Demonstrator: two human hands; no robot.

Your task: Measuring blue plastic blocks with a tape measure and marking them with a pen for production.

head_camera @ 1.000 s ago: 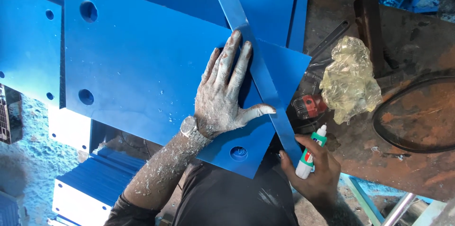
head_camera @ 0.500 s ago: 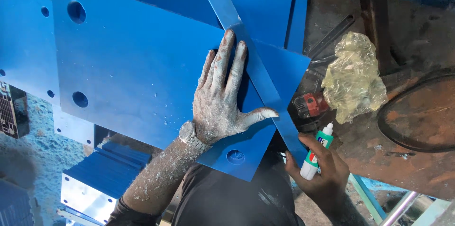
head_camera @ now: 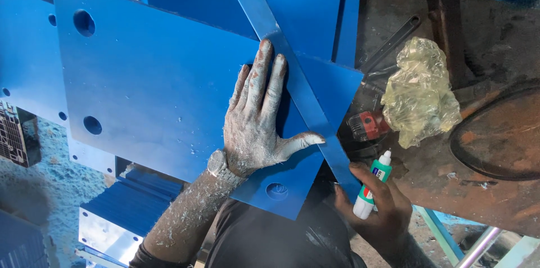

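Left hand [head_camera: 256, 127] flat, fingers spread, pinning narrow blue plastic strip [head_camera: 298, 85] on flat blue drilled panel [head_camera: 163, 77]; right hand [head_camera: 377, 203] clamped on white-green marker pen [head_camera: 372, 186]; marking step, strip must stay put

Large blue plate [head_camera: 163, 82]: flat, rectangular, smooth and glossy, filling the middle and left of the frame, tilted so one corner points toward the lower centre. Round holes near the corners, two on the left side, one low by the bottom corner. Flecked with pale shavings near the lower edge.

Narrow blue strip [head_camera: 298, 85]: long, straight, same colour, laid diagonally across the plate's right part, running from upper centre down to lower right, lower end past the plate's edge.

White marker with green band and white cap [head_camera: 372, 185]: small, cylindrical, tilted with cap up-right, at lower right of the frame, just beside the strip's lower end.
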